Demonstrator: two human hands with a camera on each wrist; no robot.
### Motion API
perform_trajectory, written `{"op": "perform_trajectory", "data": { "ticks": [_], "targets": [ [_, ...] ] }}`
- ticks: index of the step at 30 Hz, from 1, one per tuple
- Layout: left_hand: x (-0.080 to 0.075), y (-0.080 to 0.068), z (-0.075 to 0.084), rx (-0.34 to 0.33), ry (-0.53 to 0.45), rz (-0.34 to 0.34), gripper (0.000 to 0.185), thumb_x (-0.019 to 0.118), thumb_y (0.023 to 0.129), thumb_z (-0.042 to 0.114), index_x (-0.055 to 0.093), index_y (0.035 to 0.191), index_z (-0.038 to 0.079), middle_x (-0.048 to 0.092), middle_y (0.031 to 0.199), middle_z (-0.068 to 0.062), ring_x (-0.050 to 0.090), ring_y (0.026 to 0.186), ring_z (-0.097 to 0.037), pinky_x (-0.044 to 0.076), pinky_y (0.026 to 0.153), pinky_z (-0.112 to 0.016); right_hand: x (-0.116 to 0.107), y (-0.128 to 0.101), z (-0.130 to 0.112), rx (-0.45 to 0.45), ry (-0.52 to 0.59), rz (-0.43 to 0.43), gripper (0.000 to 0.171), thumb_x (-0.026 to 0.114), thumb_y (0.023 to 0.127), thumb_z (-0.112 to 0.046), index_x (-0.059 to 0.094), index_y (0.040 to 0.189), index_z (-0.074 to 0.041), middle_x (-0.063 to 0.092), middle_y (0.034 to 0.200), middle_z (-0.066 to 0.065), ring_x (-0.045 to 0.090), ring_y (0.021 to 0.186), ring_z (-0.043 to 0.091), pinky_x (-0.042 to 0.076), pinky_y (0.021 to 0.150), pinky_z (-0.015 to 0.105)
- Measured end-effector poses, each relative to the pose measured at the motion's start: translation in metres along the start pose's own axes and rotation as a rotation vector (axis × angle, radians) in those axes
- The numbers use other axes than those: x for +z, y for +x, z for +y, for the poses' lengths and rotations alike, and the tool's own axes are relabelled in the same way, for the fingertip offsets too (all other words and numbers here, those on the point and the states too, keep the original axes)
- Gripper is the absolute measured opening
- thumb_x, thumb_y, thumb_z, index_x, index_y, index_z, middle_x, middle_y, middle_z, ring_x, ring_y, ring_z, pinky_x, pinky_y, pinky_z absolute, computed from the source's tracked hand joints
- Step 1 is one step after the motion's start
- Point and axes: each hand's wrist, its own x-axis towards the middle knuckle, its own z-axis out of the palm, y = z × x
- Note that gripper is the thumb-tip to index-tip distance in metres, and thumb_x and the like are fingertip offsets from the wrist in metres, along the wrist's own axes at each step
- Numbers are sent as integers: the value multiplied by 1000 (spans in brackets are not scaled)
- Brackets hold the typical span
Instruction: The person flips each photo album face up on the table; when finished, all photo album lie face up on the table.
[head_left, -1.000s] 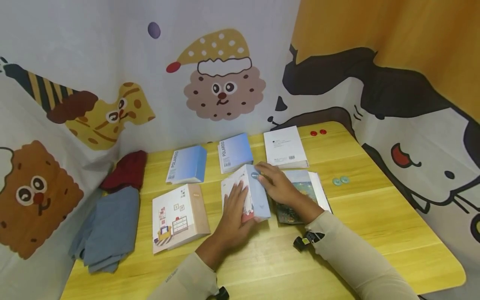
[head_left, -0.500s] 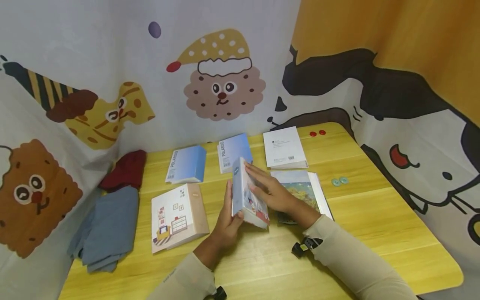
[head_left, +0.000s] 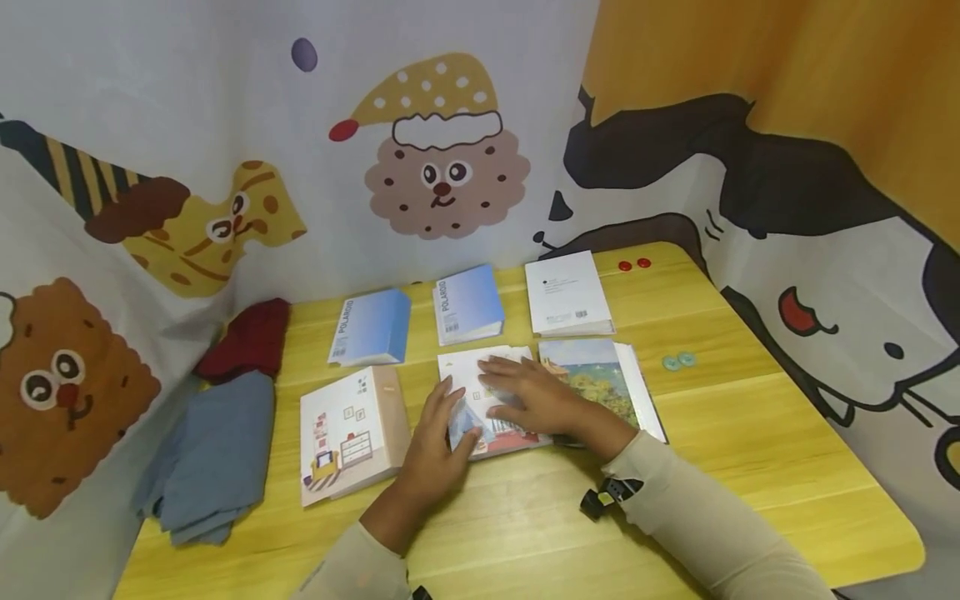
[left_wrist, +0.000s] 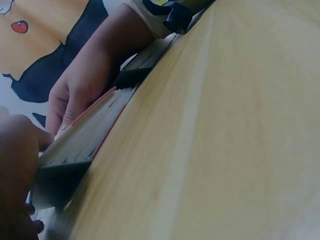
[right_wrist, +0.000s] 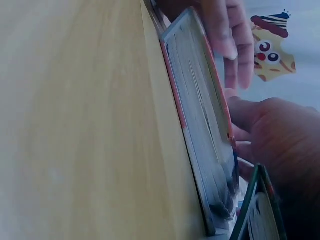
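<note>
A thick photo album (head_left: pixel 463 367) with a room drawing on its white cover lies flat on the table, in the middle of the head view. My left hand (head_left: pixel 432 454) rests along its left side, fingers extended and thumb over the cover's near corner. Across the top of the cover lies my right hand (head_left: pixel 536 396), its fingers spread. The wrist views show the album's page edges (right_wrist: pixel 197 95) between the two covers, close to the tabletop. Touching or nearly touching its right side is an album with a painted landscape cover (head_left: pixel 588 375), partly under my right forearm.
To the left lies another room-drawing album (head_left: pixel 348 442). Two blue POLAROID albums (head_left: pixel 367 327) (head_left: pixel 467 304) and a white one (head_left: pixel 568 292) line the back. Folded blue cloth (head_left: pixel 217 458) and dark red cloth (head_left: pixel 247 342) sit left. Red buttons (head_left: pixel 634 265) and green buttons (head_left: pixel 679 361) lie right.
The album was tilted up between both hands, turned so its blue spine went from right to left, then laid flat. My right hand now rests on its cover.
</note>
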Motion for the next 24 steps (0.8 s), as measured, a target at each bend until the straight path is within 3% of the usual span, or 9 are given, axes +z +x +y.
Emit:
{"op": "perform_trajectory", "data": {
  "ticks": [4, 10, 16, 20, 24],
  "targets": [
    [-6, 1, -3, 72, 101, 54, 55, 77, 100, 19, 60, 150, 4, 41, 172, -22, 39, 160, -46, 39, 127, -65, 1, 0, -5, 43, -67, -35, 66, 61, 109, -53, 52, 163, -16, 37, 178, 3, 33, 167, 29, 27, 131, 71],
    [-28, -4, -4, 140, 190, 209, 55, 81, 95, 11, 63, 145, -2, 52, 161, -26, 51, 150, -46, 46, 120, -65, 7, 0, -17, 113, -95, -39, 64, 57, 111, -52, 49, 165, -19, 35, 179, 2, 30, 169, 29, 23, 131, 74],
    [-54, -16, -8, 78, 199, 272, 61, 84, 93, 8, 60, 148, -3, 56, 156, -25, 56, 145, -46, 46, 118, -60, 13, 8, -36, 179, -189, -40, 60, 54, 113, -52, 53, 163, -19, 38, 178, 5, 31, 168, 32, 16, 129, 82],
    [-78, -17, -27, 80, 277, 243, 69, 87, 90, 13, 58, 150, -5, 56, 155, -29, 54, 144, -49, 42, 116, -66, 16, 29, -54, 189, -202, -44, 58, 58, 111, -53, 57, 160, -21, 43, 176, 6, 34, 167, 33, 15, 129, 82],
    [-98, -22, -38, 30, 364, 94, 79, 88, 92, 27, 53, 156, -2, 51, 159, -30, 50, 144, -54, 38, 113, -79, 22, 53, -70, 186, -193, -95, 62, 60, 110, -55, 55, 162, -22, 40, 177, 7, 31, 168, 32, 13, 129, 82]
  ]
}}
